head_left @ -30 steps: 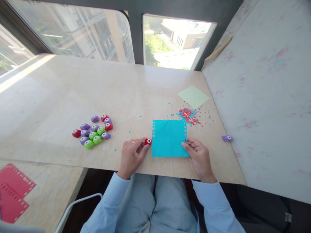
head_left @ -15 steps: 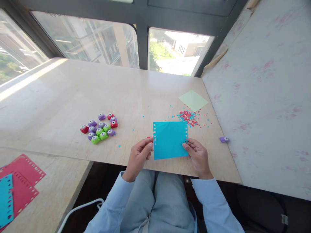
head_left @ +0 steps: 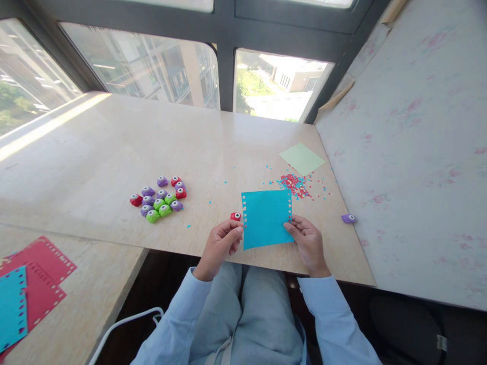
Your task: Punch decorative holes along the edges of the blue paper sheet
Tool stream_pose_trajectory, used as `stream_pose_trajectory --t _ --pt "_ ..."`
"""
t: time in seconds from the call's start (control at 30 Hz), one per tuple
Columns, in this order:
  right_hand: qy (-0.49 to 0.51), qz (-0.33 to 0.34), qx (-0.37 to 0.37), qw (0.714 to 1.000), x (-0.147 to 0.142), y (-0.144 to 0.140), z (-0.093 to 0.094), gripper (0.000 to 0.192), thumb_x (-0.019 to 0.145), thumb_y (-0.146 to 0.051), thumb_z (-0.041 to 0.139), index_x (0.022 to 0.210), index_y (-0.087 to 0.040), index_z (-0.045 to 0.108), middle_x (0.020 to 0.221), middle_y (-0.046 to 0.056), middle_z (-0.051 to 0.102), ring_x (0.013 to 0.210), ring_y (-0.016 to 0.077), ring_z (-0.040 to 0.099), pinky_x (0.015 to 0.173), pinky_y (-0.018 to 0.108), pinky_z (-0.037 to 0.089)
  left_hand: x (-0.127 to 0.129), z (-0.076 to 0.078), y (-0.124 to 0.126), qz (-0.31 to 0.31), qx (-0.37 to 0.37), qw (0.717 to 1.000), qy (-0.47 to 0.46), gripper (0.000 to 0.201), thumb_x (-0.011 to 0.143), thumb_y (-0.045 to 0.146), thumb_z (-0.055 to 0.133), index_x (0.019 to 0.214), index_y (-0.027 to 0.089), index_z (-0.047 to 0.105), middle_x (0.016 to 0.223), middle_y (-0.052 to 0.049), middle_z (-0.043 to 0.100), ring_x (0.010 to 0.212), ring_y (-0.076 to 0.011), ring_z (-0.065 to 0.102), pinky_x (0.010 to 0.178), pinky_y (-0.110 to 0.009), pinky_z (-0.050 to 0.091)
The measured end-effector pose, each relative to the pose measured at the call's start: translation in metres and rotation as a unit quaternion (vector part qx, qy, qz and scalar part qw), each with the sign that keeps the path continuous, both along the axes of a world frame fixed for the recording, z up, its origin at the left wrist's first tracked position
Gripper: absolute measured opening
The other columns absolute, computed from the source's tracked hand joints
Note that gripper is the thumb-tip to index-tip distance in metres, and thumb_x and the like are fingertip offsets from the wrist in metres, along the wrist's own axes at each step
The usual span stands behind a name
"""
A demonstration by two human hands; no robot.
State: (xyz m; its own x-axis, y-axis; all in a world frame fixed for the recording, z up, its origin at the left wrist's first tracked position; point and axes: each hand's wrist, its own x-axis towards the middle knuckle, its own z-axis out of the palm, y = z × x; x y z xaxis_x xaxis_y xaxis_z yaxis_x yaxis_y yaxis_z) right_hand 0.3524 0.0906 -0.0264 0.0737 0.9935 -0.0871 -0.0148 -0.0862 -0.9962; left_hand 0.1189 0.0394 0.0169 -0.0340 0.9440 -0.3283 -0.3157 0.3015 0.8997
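A square sheet of blue paper (head_left: 267, 220) is held up over the table's front edge. Small shaped holes run down its left and right sides; its middle is uncut. My right hand (head_left: 307, 241) pinches the right edge, thumb in front and fingers behind. On the other side my left hand (head_left: 223, 246) is closed, thumb and index finger pinched at the lower left edge. Just beyond those fingers a red craft punch (head_left: 235, 216) rests on the table. Beyond the sheet's upper right corner lies a pile of red and blue punched paper bits (head_left: 294, 185).
Several purple, green and red craft punches (head_left: 159, 204) cluster at the left. A lone purple punch (head_left: 348, 218) sits by the right wall. Pale green paper (head_left: 303, 159) lies behind the bits. Punched red sheets (head_left: 47, 261) and a blue sheet (head_left: 13, 306) lie at the lower left.
The red punch, mostly hidden behind my left fingers before, now shows above them. My left fingers have come closer to the sheet's left edge. The view has shifted slightly.
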Motion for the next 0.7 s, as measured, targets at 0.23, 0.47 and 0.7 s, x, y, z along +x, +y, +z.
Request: stream_pose_trajectory --t 0.23,0.47,0.7 --pt "-0.011 0.006 0.005 1.000 0.000 0.000 0.002 0.039 0.067 -0.042 0.083 0.098 -0.021 0.074 0.093 0.006 0.076 0.086 0.0215 0.070 0.083 0.039 0.057 -0.004 -0.002 -0.002 -0.029 0.031 0.997 0.058 0.028 0.078 0.043 0.068 0.076 0.015 0.062 0.057 0.004 0.051 0.047 -0.0061 0.043 0.043 -0.017 0.032" --pt "-0.021 0.017 0.011 1.000 0.000 -0.001 0.002 0.039 0.069 -0.042 0.082 0.101 -0.021 0.074 0.094 0.006 0.076 0.086 0.0214 0.070 0.081 0.039 0.057 -0.010 -0.001 -0.004 -0.065 0.067 0.991 0.098 0.029 0.078 0.043 0.068 0.076 0.014 0.066 0.063 0.001 0.057 0.054 -0.0078 0.046 0.050 -0.019 0.038" --pt "-0.033 0.040 0.002 0.999 0.004 -0.002 0.003 0.044 0.070 -0.044 0.081 0.107 -0.021 0.074 0.096 0.006 0.076 0.089 0.0227 0.070 0.084 0.042 0.058 -0.009 0.002 -0.005 -0.076 0.075 0.990 0.094 0.031 0.076 0.044 0.072 0.075 0.014 0.066 0.064 -0.001 0.057 0.056 -0.0091 0.047 0.053 -0.021 0.038"
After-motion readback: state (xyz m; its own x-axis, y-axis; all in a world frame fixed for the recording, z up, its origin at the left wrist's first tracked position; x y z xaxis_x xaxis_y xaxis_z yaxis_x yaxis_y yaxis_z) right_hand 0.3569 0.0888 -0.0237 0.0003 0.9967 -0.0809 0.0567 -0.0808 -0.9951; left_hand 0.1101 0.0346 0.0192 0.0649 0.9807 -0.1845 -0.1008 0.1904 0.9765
